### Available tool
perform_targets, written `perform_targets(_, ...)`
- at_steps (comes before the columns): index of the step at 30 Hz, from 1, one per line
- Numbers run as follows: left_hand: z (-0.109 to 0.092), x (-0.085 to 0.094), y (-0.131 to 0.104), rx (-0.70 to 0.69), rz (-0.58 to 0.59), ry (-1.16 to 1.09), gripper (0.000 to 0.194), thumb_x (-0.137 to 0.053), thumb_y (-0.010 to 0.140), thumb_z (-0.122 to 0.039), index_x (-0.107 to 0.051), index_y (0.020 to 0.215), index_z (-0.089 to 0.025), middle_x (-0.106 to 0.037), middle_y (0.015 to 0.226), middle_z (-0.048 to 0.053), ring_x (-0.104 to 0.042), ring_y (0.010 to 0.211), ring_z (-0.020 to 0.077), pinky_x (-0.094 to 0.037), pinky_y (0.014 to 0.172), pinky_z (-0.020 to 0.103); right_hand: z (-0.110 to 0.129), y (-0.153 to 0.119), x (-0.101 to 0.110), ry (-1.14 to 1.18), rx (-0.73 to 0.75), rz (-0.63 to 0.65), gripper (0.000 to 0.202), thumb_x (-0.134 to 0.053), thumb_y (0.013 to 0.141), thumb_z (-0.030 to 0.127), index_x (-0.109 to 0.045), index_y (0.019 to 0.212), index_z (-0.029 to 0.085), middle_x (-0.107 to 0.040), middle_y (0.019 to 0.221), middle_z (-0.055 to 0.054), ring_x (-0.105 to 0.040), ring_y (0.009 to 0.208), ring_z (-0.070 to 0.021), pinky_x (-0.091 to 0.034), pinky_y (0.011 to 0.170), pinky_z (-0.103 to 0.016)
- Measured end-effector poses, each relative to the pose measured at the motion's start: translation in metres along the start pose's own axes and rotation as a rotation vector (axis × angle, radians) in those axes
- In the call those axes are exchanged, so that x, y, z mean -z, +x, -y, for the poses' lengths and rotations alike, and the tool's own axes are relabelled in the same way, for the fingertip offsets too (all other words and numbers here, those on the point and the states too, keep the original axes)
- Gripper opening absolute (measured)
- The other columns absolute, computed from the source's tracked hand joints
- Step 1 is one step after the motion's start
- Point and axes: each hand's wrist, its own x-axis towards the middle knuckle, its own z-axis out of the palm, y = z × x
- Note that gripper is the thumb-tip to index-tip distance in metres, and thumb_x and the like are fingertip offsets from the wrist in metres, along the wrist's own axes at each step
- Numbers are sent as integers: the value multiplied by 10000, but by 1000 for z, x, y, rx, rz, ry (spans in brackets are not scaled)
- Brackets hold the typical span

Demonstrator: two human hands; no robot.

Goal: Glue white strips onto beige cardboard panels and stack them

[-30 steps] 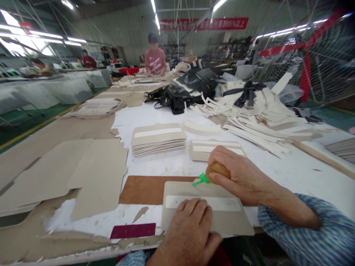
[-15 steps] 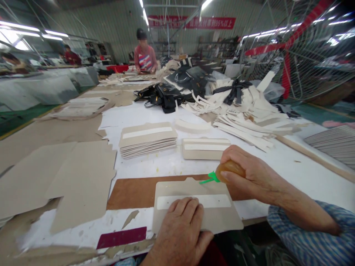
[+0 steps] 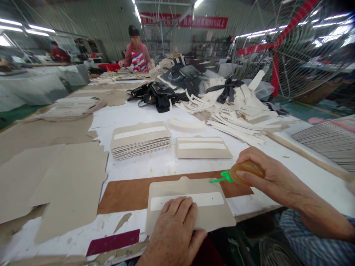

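A beige panel (image 3: 210, 216) with a white strip (image 3: 208, 199) across it lies near the table's front edge, its top part over a brown strip (image 3: 124, 195). Flat on the panel and the strip's middle rests my left hand (image 3: 176, 225), palm down, holding nothing. My right hand (image 3: 259, 175) is wrapped round an amber glue bottle (image 3: 246, 172) with a green nozzle (image 3: 224, 177). The nozzle's tip is at the panel's upper right edge; whether it touches cannot be told. A faint line runs along the panel's upper left edge.
Behind the panel are a stack of beige panels (image 3: 141, 140) and a smaller pile (image 3: 203, 147). Large beige sheets (image 3: 72, 184) lie left, near a maroon strip (image 3: 113, 242). Black bags (image 3: 158, 94) and cream scraps (image 3: 235, 125) lie farther back. A person (image 3: 137, 55) stands beyond.
My right hand has moved right with the bottle, and the nozzle tip has slid along the panel's top edge. The view has shifted slightly. My left hand stays on the panel.
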Motion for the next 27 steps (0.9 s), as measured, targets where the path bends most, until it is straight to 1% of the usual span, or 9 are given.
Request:
perform_targets(8, 0, 0, -1, 4, 4, -9, 439, -615, 1015, -476, -620, 1323, -163, -695, 1363, 109, -636, 1221, 309, -551, 1059, 499, -13, -13, 5, 83, -117, -49, 280, -642, 892, 566, -637, 875, 287, -675, 814, -33, -610, 743, -254, -488, 645, -398)
perform_targets(14, 2, -1, -1, -11, -21, 12, 438, -597, 1023, -479, -620, 1327, -164, -702, 1353, 111, -639, 1221, 307, -548, 1059, 483, -22, -20, 1, 154, -168, -80, 267, -664, 877, 559, -638, 917, 297, -685, 808, -19, -624, 712, -245, -493, 617, -394)
perform_targets(16, 2, -1, -1, -21, -31, 22, 440, -598, 1022, -482, -621, 1322, -161, -707, 1342, 114, -644, 1210, 305, -551, 1051, 476, -23, -23, -3, 190, -190, -97, 265, -682, 870, 552, -642, 937, 299, -695, 818, -14, -637, 728, -245, -506, 633, -392)
perform_targets(18, 3, -2, -1, -34, -44, 33, 439, -603, 1018, -481, -622, 1316, -159, -712, 1332, 115, -651, 1198, 301, -559, 1037, 467, -23, -27, -12, 250, -244, -121, 284, -721, 849, 543, -647, 956, 290, -701, 820, -12, -644, 729, -240, -516, 637, -382)
perform_targets(19, 4, -3, -1, -44, -52, 40, 440, -608, 1014, -481, -623, 1313, -159, -715, 1324, 115, -656, 1190, 298, -564, 1027, 461, -24, -28, -18, 301, -288, -143, 306, -747, 832, 537, -651, 972, 282, -703, 819, -11, -646, 726, -235, -522, 638, -375)
perform_targets(21, 8, -7, -2, -71, -75, 64, 454, -623, 1003, -494, -622, 1312, -161, -723, 1307, 114, -667, 1174, 294, -575, 1006, 449, -26, -31, -33, 478, -408, -240, 376, -807, 787, 530, -668, 1018, 269, -721, 845, -13, -665, 747, -232, -548, 653, -363)
perform_targets(24, 19, -17, -5, -124, -109, 127, 485, -635, 994, -522, -617, 1331, -174, -726, 1304, 106, -673, 1178, 280, -577, 1002, 413, -36, -33, -52, 898, -597, -444, 455, -854, 747, 545, -715, 1084, 272, -767, 957, -27, -720, 853, -245, -615, 716, -364)
perform_targets(25, 23, -20, -6, -145, -121, 154, 492, -638, 992, -525, -617, 1337, -176, -727, 1304, 101, -676, 1177, 274, -577, 1003, 401, -42, -33, -56, 1033, -643, -506, 445, -850, 751, 557, -732, 1077, 278, -778, 996, -33, -734, 883, -249, -632, 720, -362)
perform_targets(27, 31, -28, -7, -199, -141, 223, 500, -636, 989, -524, -621, 1340, -168, -736, 1291, 93, -687, 1155, 266, -582, 985, 383, -54, -36, -55, 1237, -689, -573, 403, -810, 788, 587, -756, 1060, 295, -791, 1049, -41, -752, 907, -249, -650, 680, -345)
